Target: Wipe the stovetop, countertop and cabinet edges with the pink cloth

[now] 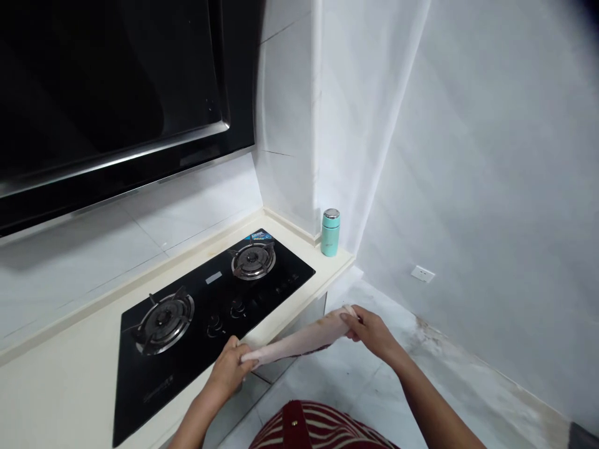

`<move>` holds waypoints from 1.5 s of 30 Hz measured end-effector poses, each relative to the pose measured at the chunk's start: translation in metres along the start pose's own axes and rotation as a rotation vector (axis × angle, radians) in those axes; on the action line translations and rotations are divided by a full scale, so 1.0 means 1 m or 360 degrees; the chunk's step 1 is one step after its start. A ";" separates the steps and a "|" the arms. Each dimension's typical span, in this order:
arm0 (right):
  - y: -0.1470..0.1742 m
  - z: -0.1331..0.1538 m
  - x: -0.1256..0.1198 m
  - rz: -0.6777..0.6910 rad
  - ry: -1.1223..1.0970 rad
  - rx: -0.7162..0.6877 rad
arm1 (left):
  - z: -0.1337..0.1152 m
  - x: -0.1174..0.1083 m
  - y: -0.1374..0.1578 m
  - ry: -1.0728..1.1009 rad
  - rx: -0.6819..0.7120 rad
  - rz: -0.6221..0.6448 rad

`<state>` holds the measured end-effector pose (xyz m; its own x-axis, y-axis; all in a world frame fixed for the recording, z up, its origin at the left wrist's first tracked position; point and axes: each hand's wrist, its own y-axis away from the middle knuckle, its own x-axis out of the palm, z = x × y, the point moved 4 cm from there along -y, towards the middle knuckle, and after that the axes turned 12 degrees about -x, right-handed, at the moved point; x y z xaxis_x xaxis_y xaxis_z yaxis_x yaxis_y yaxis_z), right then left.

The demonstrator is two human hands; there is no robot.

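A whitish cloth (304, 338) with a dark red lower edge and a brownish stain stretches between my two hands in front of the counter. My left hand (230, 366) pinches its left end, close to the front edge of the counter. At the other end, my right hand (367, 330) grips the cloth's right corner, over the floor. Beside the left hand lies the black gas stove (187, 380), with two burners and control knobs.
A mint-green flask (330, 234) stands upright at the counter's far right corner. The black range hood (126, 149) overhangs the cream counter (47, 393). A grey wall with a socket (423, 274) rises on the right, above the pale tiled floor (327, 386).
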<state>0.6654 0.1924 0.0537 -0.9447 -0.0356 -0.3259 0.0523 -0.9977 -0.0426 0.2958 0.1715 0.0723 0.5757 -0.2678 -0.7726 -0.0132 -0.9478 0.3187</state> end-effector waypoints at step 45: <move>-0.106 -0.012 0.257 0.0944 0.0889 -0.1077 | 0.115 0.043 -0.034 -0.0400 -0.0327 -0.1333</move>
<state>0.4208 0.2900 -0.0364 -0.4347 -0.3038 -0.8478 0.7885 -0.5832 -0.1953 0.2266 0.1720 -0.0351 0.1346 0.4443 -0.8857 0.4911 -0.8063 -0.3297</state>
